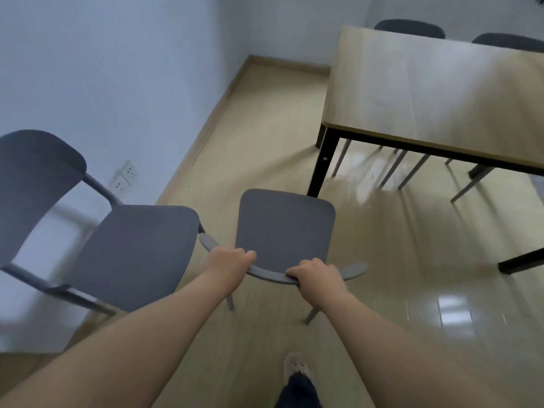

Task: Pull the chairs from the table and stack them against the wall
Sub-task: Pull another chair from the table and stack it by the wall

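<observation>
A grey chair [285, 228] stands in front of me, seen from above, its seat pointing toward the wooden table [435, 92]. My left hand [231, 262] and my right hand [319, 275] both grip the curved top of its backrest. A second grey chair [132, 254] stands to the left beside the wall [103, 69], its backrest toward the wall. Two more dark chair backs [410, 28] [509, 41] show behind the far side of the table.
The table has black legs [322, 166], and thin grey chair legs [412, 169] show under it. Wall sockets [125, 176] sit low on the wall. A baseboard runs to the corner. My foot [297, 368] is on the glossy floor.
</observation>
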{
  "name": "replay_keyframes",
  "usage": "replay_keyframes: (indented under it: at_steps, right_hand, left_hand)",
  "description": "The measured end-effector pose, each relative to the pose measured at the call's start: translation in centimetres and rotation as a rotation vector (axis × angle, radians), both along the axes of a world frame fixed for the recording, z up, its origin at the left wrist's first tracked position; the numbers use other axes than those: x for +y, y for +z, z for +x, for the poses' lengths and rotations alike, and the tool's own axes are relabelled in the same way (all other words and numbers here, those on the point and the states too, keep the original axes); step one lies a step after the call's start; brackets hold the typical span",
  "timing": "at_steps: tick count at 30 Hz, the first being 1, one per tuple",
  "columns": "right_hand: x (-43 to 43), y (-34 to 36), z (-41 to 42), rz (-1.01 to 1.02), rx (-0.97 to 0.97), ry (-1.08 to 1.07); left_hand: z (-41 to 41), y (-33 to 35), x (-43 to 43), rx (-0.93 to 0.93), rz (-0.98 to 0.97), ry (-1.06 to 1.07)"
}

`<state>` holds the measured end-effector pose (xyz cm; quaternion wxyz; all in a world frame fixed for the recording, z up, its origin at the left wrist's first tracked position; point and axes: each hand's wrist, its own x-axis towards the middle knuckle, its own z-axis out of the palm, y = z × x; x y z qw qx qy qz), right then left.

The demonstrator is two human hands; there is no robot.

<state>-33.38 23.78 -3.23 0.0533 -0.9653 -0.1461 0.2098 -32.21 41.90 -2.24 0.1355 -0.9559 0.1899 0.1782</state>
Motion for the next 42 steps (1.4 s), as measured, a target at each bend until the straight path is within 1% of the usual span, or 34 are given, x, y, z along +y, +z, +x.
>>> replay_keyframes:
  at_steps: [3,6,7,9,10,11,13,14,15,19,21,29,31,34,38,42]
  right_hand:
    - [-0.6,-0.1,4.1,0.011,-0.019,0.071]
    - [-1.4,0.0,7.8,0.013,-0.015,0.143]
    - [-1.6,-0.1,9.0,0.015,0.003,0.184]
    - [-1.4,0.0,10.3,0.031,0.043,0.268]
    - [-1.2,0.2,10.6,0.042,0.055,0.299]
    - [-1.0,0.3,10.6,0.045,0.064,0.322]
    - [-0.8,0.2,10.8,0.039,0.069,0.358]
    - [-0.8,0.2,10.6,0.035,0.072,0.369]
    - [-0.9,0.2,10.7,0.034,0.079,0.381]
    - [-0.8,0.3,11.4,0.035,0.072,0.420]
    - [-0.4,0.4,11.5,0.032,0.069,0.434]
    - [-0.1,0.4,12.2,0.018,0.068,0.493]
    - [0.3,0.3,12.6,0.030,0.056,0.498]
    - [0.4,0.2,13.5,0.032,0.004,0.476]
    - [0.2,0.1,14.7,0.004,-0.039,0.483]
    - [0.0,-0.1,17.0,-0.039,-0.090,0.427]
  left_hand:
    - [3.7,0.1,-0.8,-0.009,0.033,0.074]
    - [6.4,0.1,-1.5,0.021,0.003,0.156]
    - [7.1,0.2,-1.6,-0.004,-0.030,0.180]
    - [7.6,0.4,-1.4,-0.151,-0.142,0.214]
    - [7.7,0.5,-1.2,-0.161,-0.141,0.249]
    - [7.6,0.5,-1.1,-0.151,-0.150,0.274]
    - [7.4,0.8,-1.0,-0.056,-0.097,0.280]
    - [7.3,0.8,-1.0,-0.045,-0.087,0.268]
    - [7.4,1.6,-1.2,-0.084,-0.098,0.241]
    - [7.7,0.6,-0.7,-0.056,-0.131,0.259]
    - [7.7,0.4,-0.2,-0.025,-0.059,0.274]
    - [6.7,0.0,-0.2,0.011,-0.056,0.363]
    - [6.4,0.0,0.0,0.012,-0.047,0.369]
    - [6.5,-0.2,0.1,-0.033,-0.065,0.401]
    - [8.0,-0.4,-0.1,-0.027,-0.050,0.376]
    - [10.8,-1.1,0.0,-0.006,-0.044,0.329]
